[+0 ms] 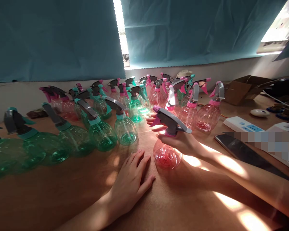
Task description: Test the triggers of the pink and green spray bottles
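My left hand (130, 183) lies flat on the wooden table with its fingers spread and nothing in them. Just right of it stands a pink see-through spray bottle (167, 157) with a grey and pink trigger head. Around that bottle's neck, below the trigger, is my right hand (183, 142), its thumb in front and its fingertips showing past the far side. The bottle is upright, and its base appears to touch the table. Beyond my left hand, the closest green spray bottle (126, 130) stands at the end of a row of green ones.
Several pink bottles (208, 117) stand behind my right hand, with mixed green and pink ones farther back. On the right are a power strip (243, 124), a dark phone (245, 154), a white mouse (259, 113) and a cardboard box (238, 91). Blue-green curtains (192, 32) hang behind.
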The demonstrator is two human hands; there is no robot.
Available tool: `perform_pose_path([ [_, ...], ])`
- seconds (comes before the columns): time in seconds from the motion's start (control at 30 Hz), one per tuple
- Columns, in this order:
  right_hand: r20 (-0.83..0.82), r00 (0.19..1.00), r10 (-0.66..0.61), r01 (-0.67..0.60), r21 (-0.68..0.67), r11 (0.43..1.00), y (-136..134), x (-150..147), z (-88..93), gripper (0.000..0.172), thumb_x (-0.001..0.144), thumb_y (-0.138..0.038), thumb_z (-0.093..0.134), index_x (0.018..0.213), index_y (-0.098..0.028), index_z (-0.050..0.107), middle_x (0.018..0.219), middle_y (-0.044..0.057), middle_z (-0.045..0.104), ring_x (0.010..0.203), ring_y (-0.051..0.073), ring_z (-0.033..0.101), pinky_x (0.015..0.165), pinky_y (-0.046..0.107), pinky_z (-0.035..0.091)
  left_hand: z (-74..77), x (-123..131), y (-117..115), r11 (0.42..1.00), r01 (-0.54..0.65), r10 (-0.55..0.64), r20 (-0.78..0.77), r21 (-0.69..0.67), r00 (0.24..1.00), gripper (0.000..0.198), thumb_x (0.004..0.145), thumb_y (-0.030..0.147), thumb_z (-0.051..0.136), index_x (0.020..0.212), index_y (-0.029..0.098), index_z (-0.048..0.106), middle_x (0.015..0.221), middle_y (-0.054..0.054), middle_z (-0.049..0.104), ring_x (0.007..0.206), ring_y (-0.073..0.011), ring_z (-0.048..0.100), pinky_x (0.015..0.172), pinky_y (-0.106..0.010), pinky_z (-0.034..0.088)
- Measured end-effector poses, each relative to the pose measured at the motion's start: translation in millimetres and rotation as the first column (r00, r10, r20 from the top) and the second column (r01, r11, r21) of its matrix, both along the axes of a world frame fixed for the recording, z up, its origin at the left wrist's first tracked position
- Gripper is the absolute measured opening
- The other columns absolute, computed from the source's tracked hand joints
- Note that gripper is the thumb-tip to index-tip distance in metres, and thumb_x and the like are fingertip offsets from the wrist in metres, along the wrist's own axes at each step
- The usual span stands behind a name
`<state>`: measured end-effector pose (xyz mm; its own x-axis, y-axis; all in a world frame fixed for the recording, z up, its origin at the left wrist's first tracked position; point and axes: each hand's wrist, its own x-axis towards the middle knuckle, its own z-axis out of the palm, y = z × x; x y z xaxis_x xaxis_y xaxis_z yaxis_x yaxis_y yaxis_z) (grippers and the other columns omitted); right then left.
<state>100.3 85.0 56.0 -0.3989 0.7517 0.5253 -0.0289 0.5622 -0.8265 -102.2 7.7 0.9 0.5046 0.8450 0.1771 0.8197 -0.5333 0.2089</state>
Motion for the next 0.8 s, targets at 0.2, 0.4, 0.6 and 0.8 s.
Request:
perform_pose_path([
  [0.2,0.049,0.999,-0.023,0.024,-0.012,1.000,-3,0,2.1,0.056,0.077,-0.014,0.056,0.131,-0.027,0.051,0.124,0.006,0.065,0.117,0.027,0.060,0.089,0.045,0.057,-2.3,-2,0,1.000,-0.003,0.002,0.021,0.007,1.000,0.047,0.096,0.041,0.049,0.137,0.018,0.047,0.145,-0.014,0.045,0.132,-0.0338,0.042,0.108,-0.055,0.038],
  [0.4,0.072,0.996,-0.044,0.043,0.013,0.999,-3,1,2.3,0.049,0.078,-0.016,0.057,0.126,-0.028,0.056,0.120,0.007,0.067,0.113,0.027,0.062,0.084,0.042,0.059,-6.0,-3,0,0.999,0.003,-0.004,0.032,0.038,0.999,0.047,0.096,0.042,0.047,0.138,0.020,0.046,0.146,-0.012,0.044,0.133,-0.0316,0.040,0.109,-0.052,0.036],
  [0.6,0.092,0.993,-0.074,0.075,0.001,0.997,-2,0,0.6,0.064,0.077,-0.016,0.058,0.139,-0.029,0.044,0.119,0.007,0.067,0.116,0.027,0.060,0.081,0.039,0.060,-10.5,-3,2,0.999,0.001,-0.002,0.026,0.049,1.000,0.047,0.097,0.043,0.046,0.138,0.020,0.046,0.146,-0.012,0.044,0.134,-0.0318,0.039,0.108,-0.052,0.037],
  [0.8,0.114,0.990,-0.085,0.087,-0.009,0.996,-2,1,1.7,0.061,0.078,-0.017,0.059,0.137,-0.030,0.047,0.119,0.006,0.066,0.112,0.026,0.062,0.077,0.037,0.060,-6.3,-2,2,0.999,0.008,-0.009,0.032,0.037,0.999,0.046,0.097,0.043,0.046,0.137,0.020,0.047,0.145,-0.012,0.045,0.132,-0.0318,0.041,0.109,-0.052,0.036],
])
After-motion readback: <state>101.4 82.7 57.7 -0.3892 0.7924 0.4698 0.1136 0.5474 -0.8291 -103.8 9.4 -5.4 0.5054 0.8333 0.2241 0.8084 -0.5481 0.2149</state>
